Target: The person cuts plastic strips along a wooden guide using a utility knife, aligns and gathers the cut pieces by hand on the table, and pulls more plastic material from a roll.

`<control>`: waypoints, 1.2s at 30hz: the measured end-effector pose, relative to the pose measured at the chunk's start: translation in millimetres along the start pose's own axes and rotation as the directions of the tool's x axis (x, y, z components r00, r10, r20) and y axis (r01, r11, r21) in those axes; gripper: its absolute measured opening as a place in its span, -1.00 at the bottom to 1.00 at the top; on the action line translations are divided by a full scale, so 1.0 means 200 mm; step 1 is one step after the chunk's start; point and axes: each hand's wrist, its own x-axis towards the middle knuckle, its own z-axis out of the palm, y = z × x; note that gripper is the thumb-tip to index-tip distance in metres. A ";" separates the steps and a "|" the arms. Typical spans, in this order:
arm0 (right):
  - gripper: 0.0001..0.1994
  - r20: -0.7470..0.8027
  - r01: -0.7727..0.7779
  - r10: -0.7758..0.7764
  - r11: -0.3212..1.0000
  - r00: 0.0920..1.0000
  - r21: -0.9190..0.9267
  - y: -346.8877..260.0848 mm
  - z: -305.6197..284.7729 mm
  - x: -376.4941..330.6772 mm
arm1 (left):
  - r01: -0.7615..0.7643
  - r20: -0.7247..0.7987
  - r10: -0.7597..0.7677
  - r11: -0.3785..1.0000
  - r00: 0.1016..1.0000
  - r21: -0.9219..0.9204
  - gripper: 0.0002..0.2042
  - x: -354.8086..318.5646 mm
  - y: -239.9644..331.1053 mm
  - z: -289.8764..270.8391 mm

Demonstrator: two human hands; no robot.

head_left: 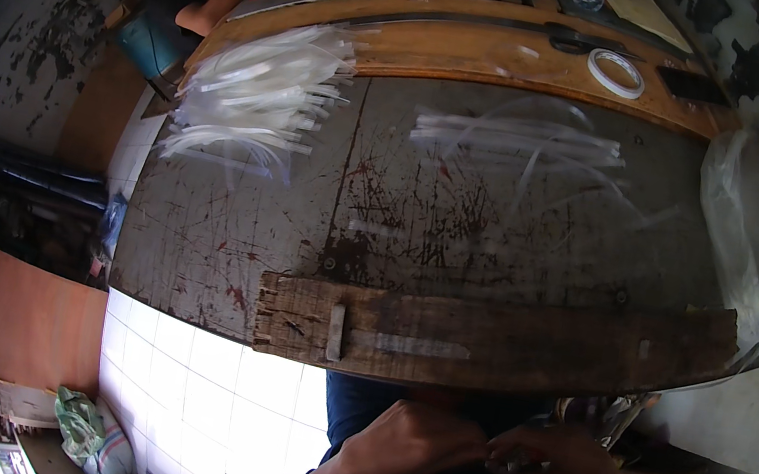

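Off the near edge of the worktop (pixel 228 231), the left hand (pixel 413 438) and right hand (pixel 568 461) are close together at a small shiny object (pixel 518 461), too dim to name; whether either grip is closed on it, I cannot tell. Scratched and stained grey, the surface carries a rough wooden plank (pixel 532 350) along its near edge and piled translucent strips (pixel 259 84) toward its far left corner. Pale tiles (pixel 208 374) floor the room; wall paint (pixel 47 47) is peeling.
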 end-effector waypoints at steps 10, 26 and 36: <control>-0.70 0.249 0.042 -0.007 0.990 0.968 -0.135 -0.32 -0.20 0.17 | -0.047 -0.232 0.156 0.909 0.960 0.414 -0.86 0.01 0.13 -0.16; -0.70 0.379 -0.101 0.081 0.994 0.922 0.033 -0.61 -0.32 0.59 | 0.550 -0.771 0.379 0.545 0.512 0.633 -0.67 -0.13 -0.18 -0.17; -0.75 0.393 -0.152 0.116 0.986 0.912 0.063 -0.59 -0.29 0.65 | 0.508 -0.798 0.460 0.616 0.388 0.602 -0.71 -0.11 -0.31 -0.12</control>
